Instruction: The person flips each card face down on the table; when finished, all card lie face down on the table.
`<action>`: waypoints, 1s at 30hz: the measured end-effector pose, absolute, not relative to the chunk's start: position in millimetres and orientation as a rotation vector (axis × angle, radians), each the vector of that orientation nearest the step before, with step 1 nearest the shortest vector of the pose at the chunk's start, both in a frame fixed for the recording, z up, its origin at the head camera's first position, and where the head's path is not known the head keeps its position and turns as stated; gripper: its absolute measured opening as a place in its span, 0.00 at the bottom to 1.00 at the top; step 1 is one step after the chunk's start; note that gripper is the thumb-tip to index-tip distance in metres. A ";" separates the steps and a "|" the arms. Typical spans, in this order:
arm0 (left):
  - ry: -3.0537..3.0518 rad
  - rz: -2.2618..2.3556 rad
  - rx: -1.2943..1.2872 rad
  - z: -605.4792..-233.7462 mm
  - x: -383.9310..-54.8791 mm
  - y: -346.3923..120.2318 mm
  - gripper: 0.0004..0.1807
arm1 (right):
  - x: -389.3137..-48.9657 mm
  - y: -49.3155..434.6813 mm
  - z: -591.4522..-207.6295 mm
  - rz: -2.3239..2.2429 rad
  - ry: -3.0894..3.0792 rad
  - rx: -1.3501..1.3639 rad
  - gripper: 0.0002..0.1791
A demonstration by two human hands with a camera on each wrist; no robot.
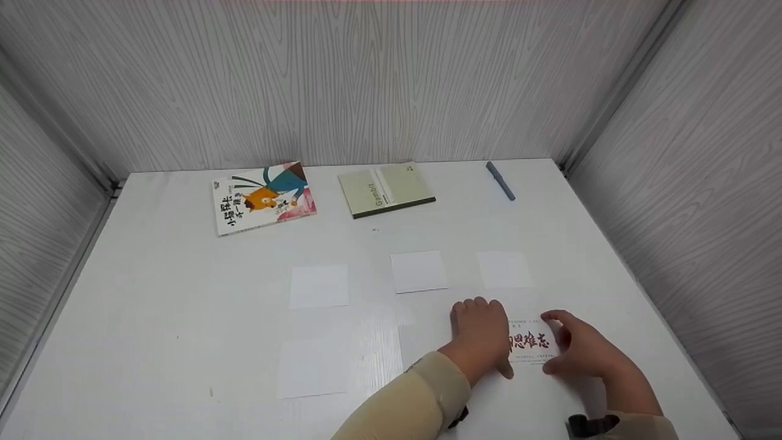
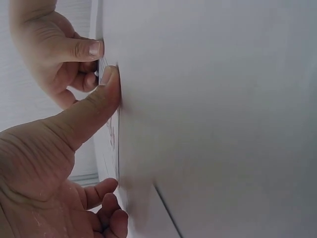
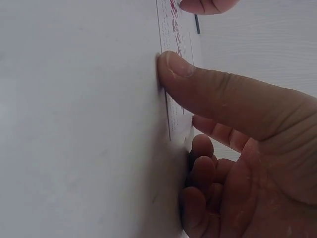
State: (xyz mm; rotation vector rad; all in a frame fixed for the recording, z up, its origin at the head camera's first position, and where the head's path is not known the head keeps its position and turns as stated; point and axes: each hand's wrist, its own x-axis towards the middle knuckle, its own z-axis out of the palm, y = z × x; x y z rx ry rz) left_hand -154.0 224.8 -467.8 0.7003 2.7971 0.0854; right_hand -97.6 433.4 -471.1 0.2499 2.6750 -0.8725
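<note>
A white printed card (image 1: 530,343) with red Chinese characters lies flat on the table between my two hands. My left hand (image 1: 482,333) covers its left part, thumb at the near edge and fingers bent toward the far edge. From the right, my right hand (image 1: 583,348) grips the card between thumb and index finger across the near and far edges. In the left wrist view, the left thumb (image 2: 106,91) presses the edge of the card. The right wrist view shows the right thumb (image 3: 176,69) at the card's edge, its other fingers curled beside the table surface.
Blank white cards lie farther back on the table, at left (image 1: 319,286), middle (image 1: 419,271) and right (image 1: 504,269). Nearer are a larger white sheet (image 1: 313,366) and another sheet (image 1: 421,339) beside my left hand. A picture book (image 1: 266,198), a green book (image 1: 388,189) and a grey pen (image 1: 501,181) are at the back.
</note>
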 end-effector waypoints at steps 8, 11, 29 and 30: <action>2.830 0.115 0.698 -471.2 -148.5 219.4 0.57 | -95.0 434.2 -474.0 -0.892 2.686 0.249 0.59; 2.841 0.161 0.700 -472.9 -144.4 217.2 0.52 | -92.8 434.8 -474.8 -0.899 2.684 0.264 0.60; 2.868 0.288 0.686 -479.0 -139.9 213.8 0.44 | -92.3 434.7 -478.3 -0.917 2.709 0.292 0.56; 2.872 0.289 0.685 -479.7 -140.2 214.0 0.44 | -92.6 434.2 -478.0 -0.917 2.709 0.290 0.55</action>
